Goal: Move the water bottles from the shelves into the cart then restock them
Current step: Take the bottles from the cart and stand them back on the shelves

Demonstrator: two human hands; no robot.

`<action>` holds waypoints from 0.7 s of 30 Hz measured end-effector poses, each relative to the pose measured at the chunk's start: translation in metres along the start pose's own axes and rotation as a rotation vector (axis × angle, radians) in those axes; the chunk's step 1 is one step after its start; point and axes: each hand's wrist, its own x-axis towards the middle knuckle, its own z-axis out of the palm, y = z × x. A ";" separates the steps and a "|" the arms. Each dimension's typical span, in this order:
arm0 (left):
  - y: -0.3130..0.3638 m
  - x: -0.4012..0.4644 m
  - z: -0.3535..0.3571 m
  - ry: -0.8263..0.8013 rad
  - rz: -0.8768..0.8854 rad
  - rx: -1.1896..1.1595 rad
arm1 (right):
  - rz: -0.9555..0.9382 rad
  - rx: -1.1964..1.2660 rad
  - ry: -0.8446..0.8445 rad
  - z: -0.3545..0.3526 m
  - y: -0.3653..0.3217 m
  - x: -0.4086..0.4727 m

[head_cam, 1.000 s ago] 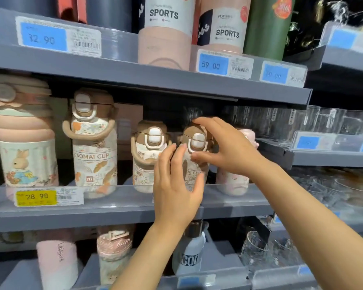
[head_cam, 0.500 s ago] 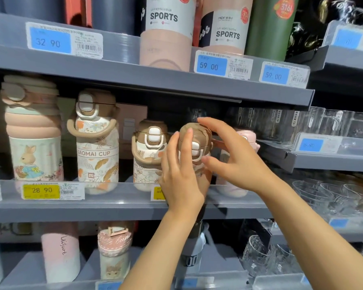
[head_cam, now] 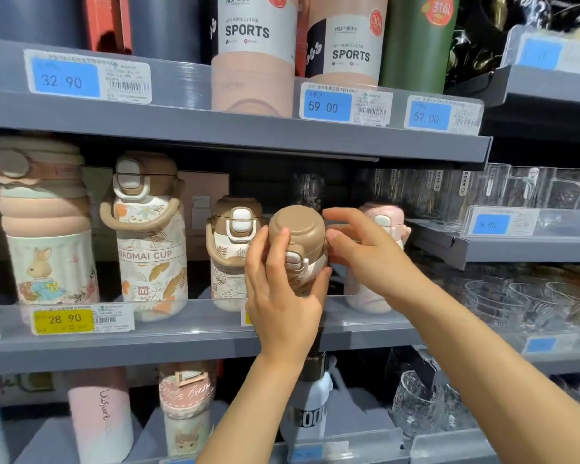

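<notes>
The small brown-lid bottle [head_cam: 297, 249] is in the middle of the frame, tipped toward you, in front of the middle shelf [head_cam: 181, 333]. It looks light and hard, with a smooth side that may slip, so hold it around the body, not by the lid. Your left hand [head_cam: 282, 296] wraps around the body, fingers curled tight on its left side and thumb on the right. Your right hand [head_cam: 365, 256] is beside the lid, on its right. Its fingers are bent a little, and the fingertips [head_cam: 332, 234] touch the lid edge. I cannot tell if they pinch it.
</notes>
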 end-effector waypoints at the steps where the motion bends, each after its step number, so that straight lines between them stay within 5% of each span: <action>1: 0.000 0.000 -0.001 -0.004 0.003 -0.002 | -0.005 0.037 0.051 0.002 -0.003 0.000; 10: 0.004 0.011 -0.003 -0.101 0.032 0.046 | -0.336 0.017 0.237 0.000 -0.021 0.000; 21: 0.012 0.026 0.009 -0.222 -0.027 0.137 | -0.781 -0.738 0.478 -0.006 0.009 -0.004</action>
